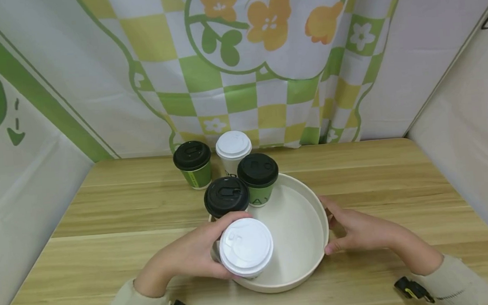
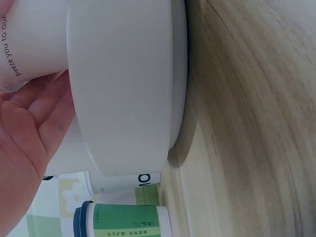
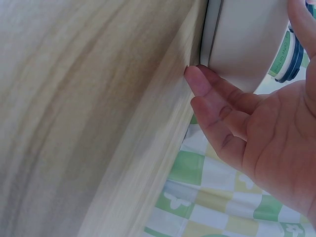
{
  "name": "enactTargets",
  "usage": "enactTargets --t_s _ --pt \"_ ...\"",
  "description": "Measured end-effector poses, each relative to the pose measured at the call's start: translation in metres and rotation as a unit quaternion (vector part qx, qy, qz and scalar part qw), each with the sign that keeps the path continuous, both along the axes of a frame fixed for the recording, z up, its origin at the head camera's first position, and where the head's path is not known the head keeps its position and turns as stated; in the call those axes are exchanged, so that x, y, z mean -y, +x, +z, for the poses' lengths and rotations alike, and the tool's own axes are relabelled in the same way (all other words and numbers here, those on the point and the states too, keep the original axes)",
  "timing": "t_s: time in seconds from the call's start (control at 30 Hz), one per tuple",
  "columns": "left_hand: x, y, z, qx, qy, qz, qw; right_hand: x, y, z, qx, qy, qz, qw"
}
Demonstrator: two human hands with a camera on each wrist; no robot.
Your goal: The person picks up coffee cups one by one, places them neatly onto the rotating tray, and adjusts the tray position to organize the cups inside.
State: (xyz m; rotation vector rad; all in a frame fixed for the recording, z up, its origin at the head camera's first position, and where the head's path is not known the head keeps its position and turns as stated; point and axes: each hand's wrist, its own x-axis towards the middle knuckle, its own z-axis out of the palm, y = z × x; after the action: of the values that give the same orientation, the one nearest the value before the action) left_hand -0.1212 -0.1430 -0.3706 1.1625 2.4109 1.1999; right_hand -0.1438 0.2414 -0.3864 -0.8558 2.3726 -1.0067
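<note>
My left hand [image 1: 204, 250] grips a white-lidded paper cup [image 1: 246, 247] over the near left part of a round cream tray [image 1: 297, 224]. Small print shows on the cup's side in the left wrist view, with fingers curled around it near its base. My right hand [image 1: 355, 229] touches the tray's outer right wall, thumb and fingers spread along it. In the right wrist view its fingertips [image 3: 197, 79] are low by the tray wall [image 3: 247, 39]. A black-lidded green cup [image 1: 260, 196] stands inside the tray; another black-lidded cup [image 1: 226, 196] is just beyond my left hand, its lower part hidden.
Behind the tray on the wooden table [image 1: 125, 217] stand a white-lidded cup [image 1: 233, 148] and, to its left, a green cup with a black lid [image 1: 196, 174]. A checked floral curtain [image 1: 240, 96] hangs at the table's back edge, with pale fabric walls on both sides.
</note>
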Motion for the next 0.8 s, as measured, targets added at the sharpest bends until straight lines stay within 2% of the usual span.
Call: enactTargets --t_s 0.2,0.57,0.8 --pt "0.000 0.000 -0.001 0.018 0.006 0.001 0.9998 -0.001 0.000 0.000 -0.001 0.009 -0.004 1.000" --pt "0.004 0.000 0.000 0.027 0.002 -0.001 0.9996 0.000 0.001 0.001 -0.006 0.017 -0.007 1.000" --pt "0.011 0.002 0.003 0.034 0.007 -0.012 0.9993 0.001 0.000 0.000 -0.004 0.000 0.002 1.000"
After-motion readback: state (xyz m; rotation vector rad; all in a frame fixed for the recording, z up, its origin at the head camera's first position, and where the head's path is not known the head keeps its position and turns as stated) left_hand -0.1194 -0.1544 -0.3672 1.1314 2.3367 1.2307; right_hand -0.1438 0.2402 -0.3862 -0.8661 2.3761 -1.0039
